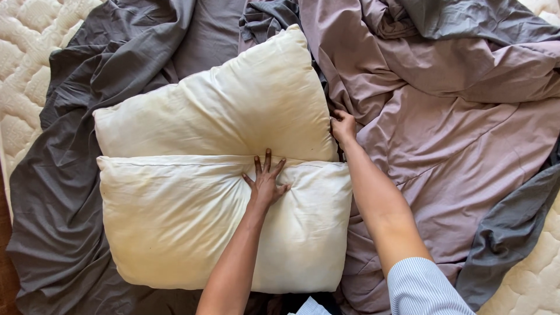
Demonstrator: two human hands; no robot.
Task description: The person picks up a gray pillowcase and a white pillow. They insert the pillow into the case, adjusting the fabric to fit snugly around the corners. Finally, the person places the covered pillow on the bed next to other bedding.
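Two cream, yellow-stained bare pillows lie side by side on the bed. The near pillow (175,221) carries my left hand (265,181), which presses flat on its far edge with fingers spread. The far pillow (233,111) lies tilted, touching the near one along their shared seam. My right hand (343,127) grips the far pillow's right edge, close to its near right corner, with fingers curled around it. A striped light-blue sleeve covers my right upper arm.
A crumpled dark grey sheet (70,175) lies under and left of the pillows. A rumpled mauve duvet (455,128) fills the right side. The quilted white mattress (23,70) shows at the top left and bottom right corners.
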